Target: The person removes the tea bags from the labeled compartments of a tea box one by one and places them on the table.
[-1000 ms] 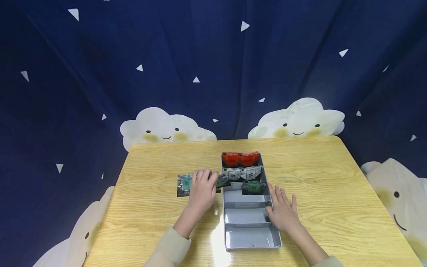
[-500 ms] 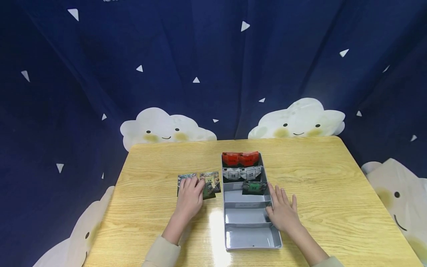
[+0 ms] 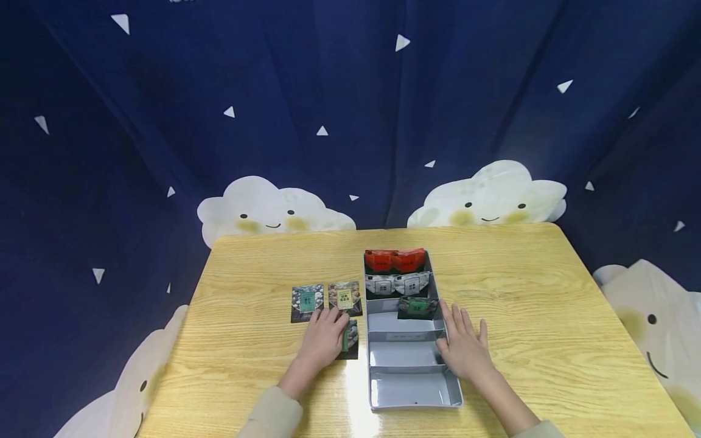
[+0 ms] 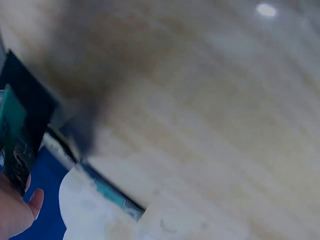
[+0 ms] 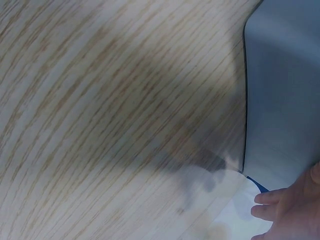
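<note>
A dark packet with a green label (image 3: 353, 342) sits tilted in the left grip (image 3: 320, 338). Beyond it, a teal-labelled packet (image 3: 308, 302) and a yellow-labelled packet (image 3: 345, 295) lie side by side on the surface (image 3: 520, 274). The right grip (image 3: 465, 347) rests against a grey divided box (image 3: 414, 389) holding two red packets (image 3: 409, 261), two whitish packets (image 3: 412, 285) and one green-black packet (image 3: 417, 308), row by row.

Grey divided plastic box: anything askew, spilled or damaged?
Nothing looks spilled or damaged. Slightly uneven: a dark rectangular green-labelled packet sits alone at the right of its grey compartment, while red-topped packets and white-topped packets behind sit in pairs.
</note>
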Motion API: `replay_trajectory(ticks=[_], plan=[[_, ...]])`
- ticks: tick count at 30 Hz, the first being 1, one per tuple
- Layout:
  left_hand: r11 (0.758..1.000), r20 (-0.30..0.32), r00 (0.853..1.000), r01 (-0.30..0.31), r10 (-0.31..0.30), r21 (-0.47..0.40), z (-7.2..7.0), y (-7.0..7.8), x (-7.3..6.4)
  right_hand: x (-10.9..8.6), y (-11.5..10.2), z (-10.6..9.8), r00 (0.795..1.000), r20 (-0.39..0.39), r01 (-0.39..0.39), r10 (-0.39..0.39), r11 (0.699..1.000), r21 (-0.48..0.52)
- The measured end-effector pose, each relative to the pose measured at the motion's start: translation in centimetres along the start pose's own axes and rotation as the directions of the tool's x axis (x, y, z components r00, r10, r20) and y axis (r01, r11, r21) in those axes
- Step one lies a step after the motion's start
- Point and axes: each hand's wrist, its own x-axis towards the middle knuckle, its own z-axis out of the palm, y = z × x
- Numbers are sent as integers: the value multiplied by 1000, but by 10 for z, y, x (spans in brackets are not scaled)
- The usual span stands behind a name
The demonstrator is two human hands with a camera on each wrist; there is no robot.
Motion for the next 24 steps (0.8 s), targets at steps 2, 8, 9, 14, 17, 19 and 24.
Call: replay_trajectory(ticks=[2,8,9,14,17,19,24], plan=[[1000,11,1000,-4,4,5,6,1,-1,0,0,0,1000,-4,2,-2,1000,4],[999,41,999,8,-9,31,22,5,-2,-1,-2,-1,1000,-2,1,-1,1000,10],[999,45,999,12,-14,40,24,6,-2,-1,-2,-1,1000,-3,0,0,1000,10],[996,44,998,47,-50,72,32,9,-1,-1,-2,-2,1000,-13,5,-5,1000,12],[995,24,998,58,-61,86,36,12,-1,-1,-2,-2,1000,-7,4,-4,1000,8],[993,4,998,54,-55,101,39,13,0,-1,-2,-2,1000,-8,5,-5,1000,11],[987,-31,999,44,-39,153,44,15,1,-1,-3,-2,1000,-11,3,-3,1000,10]])
